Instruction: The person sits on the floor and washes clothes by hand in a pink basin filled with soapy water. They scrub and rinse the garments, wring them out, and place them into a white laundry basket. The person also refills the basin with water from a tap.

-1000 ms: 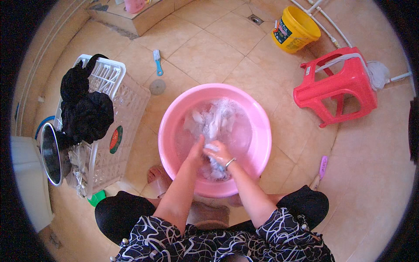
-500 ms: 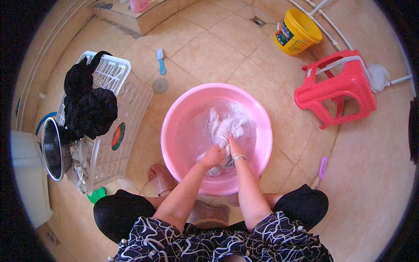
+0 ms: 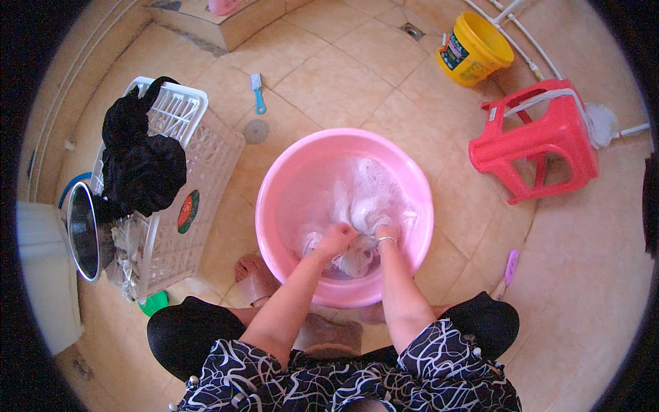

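Fingers (image 3: 348,234) low at white cloth (image 3: 368,209)

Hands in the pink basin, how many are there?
2: the left hand in the near half of the basin, at white cloth; the right hand to its right, partly hidden.

Washroom, apparently: tiled floor (image 3: 329,79), drain (image 3: 412,31).

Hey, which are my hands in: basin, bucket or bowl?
The pink basin, the only one your left hand and right hand reach into, among white cloth. The yellow bucket is upper right, the silver-rimmed bowl far left.
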A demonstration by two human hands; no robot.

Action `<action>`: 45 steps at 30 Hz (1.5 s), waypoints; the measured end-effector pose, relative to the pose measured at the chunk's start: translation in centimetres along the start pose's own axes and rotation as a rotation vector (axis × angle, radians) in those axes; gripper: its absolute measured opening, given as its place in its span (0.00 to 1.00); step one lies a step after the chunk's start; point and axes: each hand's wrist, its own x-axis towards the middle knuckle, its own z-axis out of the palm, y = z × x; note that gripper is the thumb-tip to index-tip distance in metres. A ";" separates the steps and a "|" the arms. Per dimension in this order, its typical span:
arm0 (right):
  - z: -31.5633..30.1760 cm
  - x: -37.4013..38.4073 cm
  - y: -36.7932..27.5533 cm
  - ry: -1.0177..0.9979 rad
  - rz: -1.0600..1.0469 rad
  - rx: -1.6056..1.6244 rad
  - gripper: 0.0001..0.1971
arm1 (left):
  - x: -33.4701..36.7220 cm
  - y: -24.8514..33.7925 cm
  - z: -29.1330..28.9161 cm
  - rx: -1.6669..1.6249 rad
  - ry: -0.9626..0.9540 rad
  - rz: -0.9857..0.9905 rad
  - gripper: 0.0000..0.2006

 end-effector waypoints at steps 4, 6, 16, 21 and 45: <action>0.7 -3.7 -2.5 -0.141 -0.586 0.202 0.16 | 2.3 -0.9 -0.7 -1.090 0.180 -0.242 0.14; 0.8 -6.2 -3.2 -0.411 -0.553 0.453 0.17 | 1.1 2.6 -1.6 -1.323 0.020 -0.319 0.15; -0.2 -15.0 -9.1 -0.158 -0.864 -0.046 0.17 | 0.7 -1.1 -3.7 -1.342 0.038 0.015 0.12; -0.7 -6.2 -6.6 -0.130 -0.732 -0.416 0.16 | 1.8 1.2 -3.0 -1.166 0.221 -0.151 0.14; -11.1 -13.8 -16.4 -0.524 -1.192 -0.183 0.15 | -2.1 5.8 -5.2 -1.261 -0.555 0.046 0.30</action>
